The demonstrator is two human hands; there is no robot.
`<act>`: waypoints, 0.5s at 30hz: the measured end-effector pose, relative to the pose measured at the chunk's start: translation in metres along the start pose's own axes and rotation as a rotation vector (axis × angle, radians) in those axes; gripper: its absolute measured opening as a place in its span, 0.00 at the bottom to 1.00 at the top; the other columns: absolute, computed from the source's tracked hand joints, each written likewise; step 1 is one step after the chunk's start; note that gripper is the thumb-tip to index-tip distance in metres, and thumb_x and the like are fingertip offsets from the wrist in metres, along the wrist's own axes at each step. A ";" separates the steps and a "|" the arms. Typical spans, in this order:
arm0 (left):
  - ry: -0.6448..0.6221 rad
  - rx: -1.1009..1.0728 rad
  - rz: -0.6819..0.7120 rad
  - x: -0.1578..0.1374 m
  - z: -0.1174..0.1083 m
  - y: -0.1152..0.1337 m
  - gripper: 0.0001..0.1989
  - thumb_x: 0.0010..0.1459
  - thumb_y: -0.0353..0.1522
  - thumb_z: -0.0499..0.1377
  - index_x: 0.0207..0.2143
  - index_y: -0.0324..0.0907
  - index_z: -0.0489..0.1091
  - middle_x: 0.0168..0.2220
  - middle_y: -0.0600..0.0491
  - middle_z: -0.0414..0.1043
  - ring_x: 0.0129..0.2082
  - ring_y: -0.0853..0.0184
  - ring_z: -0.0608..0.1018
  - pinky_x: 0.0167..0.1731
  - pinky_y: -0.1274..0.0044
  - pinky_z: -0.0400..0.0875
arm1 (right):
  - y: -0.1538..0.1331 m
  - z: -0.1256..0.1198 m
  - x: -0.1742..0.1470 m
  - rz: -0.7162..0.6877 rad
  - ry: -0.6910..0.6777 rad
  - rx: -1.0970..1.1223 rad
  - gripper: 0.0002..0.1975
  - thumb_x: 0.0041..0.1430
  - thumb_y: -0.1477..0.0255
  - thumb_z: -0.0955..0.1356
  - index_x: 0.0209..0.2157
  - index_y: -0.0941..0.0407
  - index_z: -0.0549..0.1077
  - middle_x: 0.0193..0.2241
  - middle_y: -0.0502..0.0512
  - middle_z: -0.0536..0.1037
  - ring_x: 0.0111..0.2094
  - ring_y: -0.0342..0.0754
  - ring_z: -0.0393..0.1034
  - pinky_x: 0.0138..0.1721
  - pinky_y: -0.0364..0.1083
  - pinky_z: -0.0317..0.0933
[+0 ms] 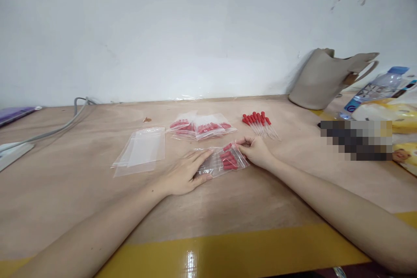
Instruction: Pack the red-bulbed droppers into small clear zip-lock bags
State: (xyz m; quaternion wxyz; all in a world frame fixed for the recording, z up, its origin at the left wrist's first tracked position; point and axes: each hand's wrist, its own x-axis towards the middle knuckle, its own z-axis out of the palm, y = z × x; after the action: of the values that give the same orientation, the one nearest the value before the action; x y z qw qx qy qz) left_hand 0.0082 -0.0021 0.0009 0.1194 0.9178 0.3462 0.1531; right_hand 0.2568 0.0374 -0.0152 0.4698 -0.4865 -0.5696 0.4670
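A clear zip bag point(213, 166) with several red-bulbed droppers inside lies flat on the table in front of me. My left hand point(187, 171) rests on its left end, fingers stretched out and flat. At the bag's right edge, along the red-lined zip, my right hand point(254, 150) pinches the plastic between thumb and fingers. Loose droppers with red bulbs point(257, 119) lie in a fanned bunch beyond my right hand. Behind the bag sits a pile of filled bags point(208, 126). Flat bags without droppers point(143, 150) are stacked to the left.
A grey cable point(61, 128) and a purple item point(16, 115) are at the far left. A beige bag point(321, 80) leans against the wall, beside a water bottle point(374, 91) and a yellow package point(384, 113). Yellow tape point(247, 249) runs along the table's front edge.
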 end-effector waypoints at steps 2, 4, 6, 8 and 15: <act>-0.004 0.001 -0.006 0.000 0.000 0.000 0.30 0.63 0.42 0.50 0.63 0.45 0.45 0.60 0.45 0.55 0.58 0.56 0.61 0.55 0.61 0.58 | 0.004 0.001 0.000 -0.059 -0.022 -0.059 0.11 0.38 0.65 0.74 0.22 0.56 0.72 0.21 0.52 0.75 0.21 0.44 0.67 0.21 0.44 0.63; -0.009 0.007 -0.007 0.000 0.000 0.000 0.29 0.63 0.42 0.50 0.63 0.44 0.45 0.61 0.45 0.54 0.58 0.56 0.61 0.56 0.61 0.57 | 0.008 0.001 0.000 -0.091 -0.076 -0.114 0.09 0.42 0.64 0.72 0.24 0.56 0.73 0.21 0.52 0.76 0.21 0.45 0.68 0.22 0.45 0.64; -0.007 0.010 0.000 0.001 0.001 0.000 0.29 0.63 0.41 0.50 0.63 0.44 0.45 0.61 0.46 0.53 0.59 0.57 0.60 0.56 0.61 0.57 | 0.010 0.000 0.002 -0.125 -0.128 -0.163 0.09 0.46 0.65 0.70 0.25 0.56 0.75 0.23 0.53 0.77 0.24 0.47 0.69 0.25 0.47 0.65; -0.005 0.013 0.005 0.001 0.001 0.000 0.29 0.63 0.41 0.50 0.63 0.45 0.45 0.62 0.46 0.53 0.59 0.58 0.60 0.56 0.62 0.57 | 0.011 -0.003 0.003 -0.181 -0.182 -0.200 0.08 0.47 0.66 0.69 0.26 0.55 0.75 0.27 0.54 0.78 0.29 0.49 0.71 0.31 0.48 0.67; -0.024 0.050 -0.007 0.000 0.002 -0.002 0.27 0.63 0.43 0.49 0.61 0.44 0.50 0.62 0.47 0.51 0.60 0.57 0.58 0.57 0.62 0.55 | -0.002 -0.010 0.002 0.115 -0.106 -0.125 0.12 0.52 0.65 0.65 0.38 0.55 0.69 0.15 0.44 0.69 0.14 0.40 0.59 0.16 0.40 0.56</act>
State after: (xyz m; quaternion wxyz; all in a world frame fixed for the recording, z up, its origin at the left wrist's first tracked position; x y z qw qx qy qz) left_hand 0.0079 -0.0007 -0.0018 0.1011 0.9211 0.3515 0.1332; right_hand 0.2659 0.0400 -0.0118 0.3800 -0.5214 -0.5928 0.4820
